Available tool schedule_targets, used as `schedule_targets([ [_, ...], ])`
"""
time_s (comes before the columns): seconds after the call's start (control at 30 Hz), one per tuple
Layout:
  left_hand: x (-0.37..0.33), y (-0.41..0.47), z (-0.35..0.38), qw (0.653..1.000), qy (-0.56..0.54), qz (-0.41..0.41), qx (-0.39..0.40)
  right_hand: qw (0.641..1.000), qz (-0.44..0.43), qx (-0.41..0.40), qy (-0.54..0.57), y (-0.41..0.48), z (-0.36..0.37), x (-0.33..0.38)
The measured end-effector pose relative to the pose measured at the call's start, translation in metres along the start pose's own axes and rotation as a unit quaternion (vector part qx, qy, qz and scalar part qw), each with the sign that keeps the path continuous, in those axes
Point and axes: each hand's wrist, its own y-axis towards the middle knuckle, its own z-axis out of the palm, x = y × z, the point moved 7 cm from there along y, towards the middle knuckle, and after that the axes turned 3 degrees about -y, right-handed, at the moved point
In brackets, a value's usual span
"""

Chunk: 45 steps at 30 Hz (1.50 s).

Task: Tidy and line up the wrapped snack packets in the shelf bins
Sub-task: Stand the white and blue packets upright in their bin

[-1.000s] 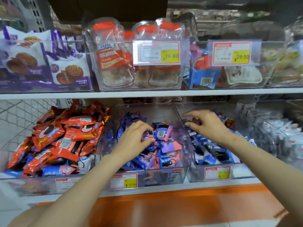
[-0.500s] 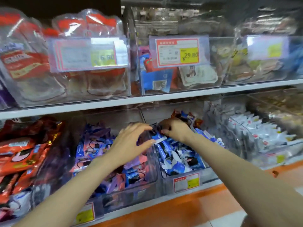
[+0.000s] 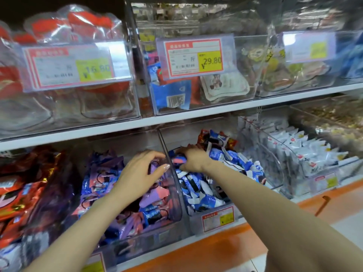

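Right hand (image 3: 193, 159) grips pink packet (image 3: 179, 160); left hand (image 3: 139, 173) hovers

Shop: price tags (image 3: 193, 56) on clear shelf bins (image 3: 225, 218) of snack packets (image 3: 200, 191).

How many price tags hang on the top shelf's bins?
3: the 16.80 tag at left, the 29.80 tag in the middle, a blurred tag at right. More may sit beyond the frame.

head cam | worn | faces forward-down | close to lower shelf bins (image 3: 193, 222) | single view
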Motion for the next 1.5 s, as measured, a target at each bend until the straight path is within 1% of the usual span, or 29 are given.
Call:
schedule_targets([
  [0.1, 0.004, -0.004, -0.008, 1.000, -0.007, -0.008, -0.022, 0.992, 0.017, -0.048, 0.114, -0.019, -0.025, -0.013],
  [0.2, 0.004, -0.010, -0.011, 1.000, -0.005, -0.004, -0.027, 0.978, 0.016, -0.107, 0.180, -0.048, -0.053, -0.023],
  [0.27, 0.000, -0.012, -0.011, 1.000, -0.007, 0.007, -0.026, 0.963, 0.022, -0.130, 0.236, -0.068, -0.067, -0.031],
  [0.37, -0.012, -0.010, -0.010, 0.999, -0.016, 0.017, -0.022, 0.946, 0.052, -0.153, 0.281, -0.091, -0.082, -0.050],
  [0.43, -0.022, -0.001, -0.006, 1.000, -0.008, 0.017, -0.006, 0.938, 0.072, -0.163, 0.297, -0.104, -0.088, -0.063],
  [0.53, -0.042, 0.022, 0.010, 0.997, 0.038, 0.028, 0.054, 0.933, 0.096, -0.179, 0.297, -0.126, -0.093, -0.079],
  [0.67, -0.061, 0.067, 0.054, 0.976, 0.089, 0.034, 0.195, 0.936, 0.109, -0.193, 0.275, -0.155, -0.100, -0.090],
  [0.77, -0.061, 0.093, 0.095, 0.953, 0.111, -0.002, 0.283, 0.942, 0.107, -0.199, 0.249, -0.168, -0.105, -0.093],
  [0.9, -0.022, 0.113, 0.141, 0.920, 0.143, -0.102, 0.351, 0.952, 0.105, -0.189, 0.216, -0.167, -0.105, -0.099],
  [0.97, -0.009, 0.121, 0.148, 0.916, 0.170, -0.121, 0.343, 0.955, 0.109, -0.176, 0.210, -0.161, -0.099, -0.104],
  [1.07, -0.010, 0.130, 0.133, 0.917, 0.241, -0.095, 0.303, 0.956, 0.113, -0.162, 0.217, -0.153, -0.089, -0.112],
  [1.17, 0.000, 0.140, 0.112, 0.910, 0.290, -0.079, 0.286, 0.955, 0.120, -0.168, 0.215, -0.147, -0.086, -0.119],
  [1.3, 0.017, 0.145, 0.107, 0.890, 0.325, -0.057, 0.314, 0.945, 0.120, -0.196, 0.234, -0.141, -0.091, -0.124],
  [1.4, 0.020, 0.145, 0.112, 0.893, 0.307, -0.068, 0.322, 0.943, 0.117, -0.202, 0.236, -0.139, -0.094, -0.123],
  [1.5, 0.022, 0.142, 0.119, 0.876, 0.319, -0.088, 0.351, 0.945, 0.118, -0.202, 0.231, -0.138, -0.093, -0.124],
])
